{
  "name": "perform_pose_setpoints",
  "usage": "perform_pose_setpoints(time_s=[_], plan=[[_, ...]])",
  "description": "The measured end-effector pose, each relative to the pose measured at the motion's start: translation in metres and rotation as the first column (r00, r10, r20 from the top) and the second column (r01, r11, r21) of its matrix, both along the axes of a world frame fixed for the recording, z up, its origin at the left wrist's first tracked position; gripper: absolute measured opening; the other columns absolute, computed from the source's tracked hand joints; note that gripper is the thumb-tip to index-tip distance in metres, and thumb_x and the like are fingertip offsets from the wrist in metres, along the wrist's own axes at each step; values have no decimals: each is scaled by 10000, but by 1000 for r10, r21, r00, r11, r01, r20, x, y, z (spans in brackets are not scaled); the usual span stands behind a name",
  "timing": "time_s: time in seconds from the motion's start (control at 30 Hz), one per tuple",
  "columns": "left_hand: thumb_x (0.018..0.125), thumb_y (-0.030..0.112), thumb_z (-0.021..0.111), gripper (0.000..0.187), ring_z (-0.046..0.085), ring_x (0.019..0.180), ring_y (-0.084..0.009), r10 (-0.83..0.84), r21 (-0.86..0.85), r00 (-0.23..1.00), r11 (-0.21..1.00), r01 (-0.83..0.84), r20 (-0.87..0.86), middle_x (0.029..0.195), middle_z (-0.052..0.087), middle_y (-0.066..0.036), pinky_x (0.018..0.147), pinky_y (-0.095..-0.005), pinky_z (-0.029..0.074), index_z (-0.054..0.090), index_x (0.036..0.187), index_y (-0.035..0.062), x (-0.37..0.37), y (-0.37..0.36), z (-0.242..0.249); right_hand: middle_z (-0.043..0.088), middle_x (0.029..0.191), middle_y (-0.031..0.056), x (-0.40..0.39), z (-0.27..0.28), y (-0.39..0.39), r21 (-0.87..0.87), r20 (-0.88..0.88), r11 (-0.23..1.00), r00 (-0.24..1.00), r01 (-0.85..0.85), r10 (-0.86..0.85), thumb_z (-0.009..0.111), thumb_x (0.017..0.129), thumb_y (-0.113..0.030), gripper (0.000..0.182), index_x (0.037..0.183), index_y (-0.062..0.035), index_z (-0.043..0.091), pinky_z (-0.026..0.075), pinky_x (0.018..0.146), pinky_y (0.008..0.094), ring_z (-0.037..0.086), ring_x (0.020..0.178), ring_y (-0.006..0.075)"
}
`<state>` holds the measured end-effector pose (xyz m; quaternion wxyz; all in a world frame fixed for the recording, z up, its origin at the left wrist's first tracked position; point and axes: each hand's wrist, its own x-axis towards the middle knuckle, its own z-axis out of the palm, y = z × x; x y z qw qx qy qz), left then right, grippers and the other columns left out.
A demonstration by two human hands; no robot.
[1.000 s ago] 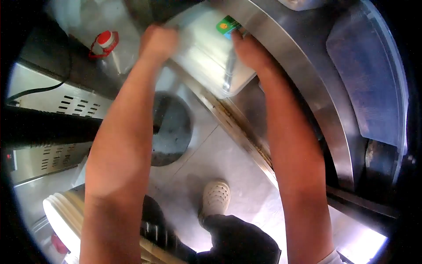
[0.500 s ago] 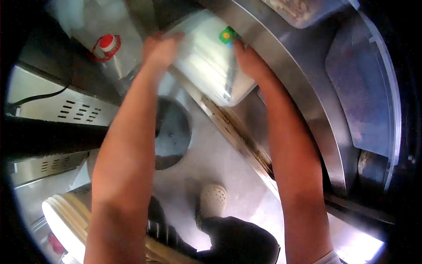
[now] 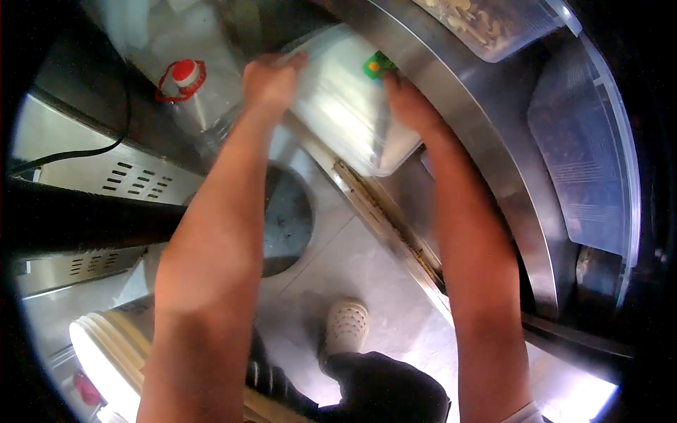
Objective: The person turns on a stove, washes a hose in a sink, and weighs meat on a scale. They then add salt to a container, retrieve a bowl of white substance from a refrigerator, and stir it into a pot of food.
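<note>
A translucent, whitish plastic container [image 3: 342,106] is held out between both hands, over a metal ledge. It carries a green sticker [image 3: 376,65] with an orange dot near its far right corner. My left hand [image 3: 271,83] is closed on the container's left edge, fingers partly blurred. On the opposite edge, just below the sticker, my right hand [image 3: 407,102] grips with the thumb on top; its other fingers are hidden beneath. What lies inside the container cannot be made out.
A clear jug with a red cap [image 3: 185,73] stands at upper left. To the right, beyond a curved steel edge [image 3: 486,130], are a tub of sliced pale food [image 3: 479,25] and a lidded clear bin [image 3: 585,162]. A pale bucket [image 3: 106,359] sits at lower left.
The whole view has shifted slightly, so surroundings appear a little lower and further right. Both hands keep their hold on the container, which stays in nearly the same place.
</note>
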<state>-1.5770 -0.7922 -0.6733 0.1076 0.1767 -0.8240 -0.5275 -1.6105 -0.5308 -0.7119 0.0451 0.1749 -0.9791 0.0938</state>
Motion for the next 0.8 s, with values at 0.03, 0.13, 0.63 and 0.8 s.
perform_pose_setpoints(time_s=[0.03, 0.13, 0.63, 0.8], plan=[[715, 408, 703, 608, 573, 1067, -324, 6, -22, 1000, 1000, -5, 20, 1106, 601, -241, 917, -360, 428, 594, 1115, -37, 4, 0, 3, 563, 1146, 234, -8, -10, 8, -80, 23, 996, 999, -25, 27, 349, 962, -326, 411, 1140, 10, 503, 407, 922, 386, 552, 1032, 356], [704, 401, 715, 584, 586, 1042, -330, 78, 26, 997, 997, -78, 25, 1062, 617, -246, 894, -373, 440, 617, 1080, -34, 36, 16, 18, 505, 1263, 213, -27, -29, 22, -498, 143, 867, 987, 10, 71, 348, 960, -385, 499, 1248, 6, 463, 321, 1011, 338, 475, 1174, 303], [772, 514, 571, 543, 611, 947, -363, -441, -739, 882, 537, 407, 165, 1053, 628, -189, 826, -417, 482, 627, 1085, 73, -110, 24, 1, 497, 1222, 270, 30, 57, -22, -225, 371, 927, 906, 299, -202, 324, 932, -455, 567, 1173, 28, 498, 343, 968, 398, 458, 1149, 407], [745, 511, 592, 562, 614, 945, -362, -393, -701, 910, 613, 365, 131, 1035, 629, -209, 823, -414, 483, 633, 1064, 51, -105, 24, 6, 541, 1174, 246, 4, 16, -4, -529, 193, 847, 980, 62, 49, 350, 932, -427, 519, 1116, 18, 544, 374, 937, 389, 503, 1087, 387]])
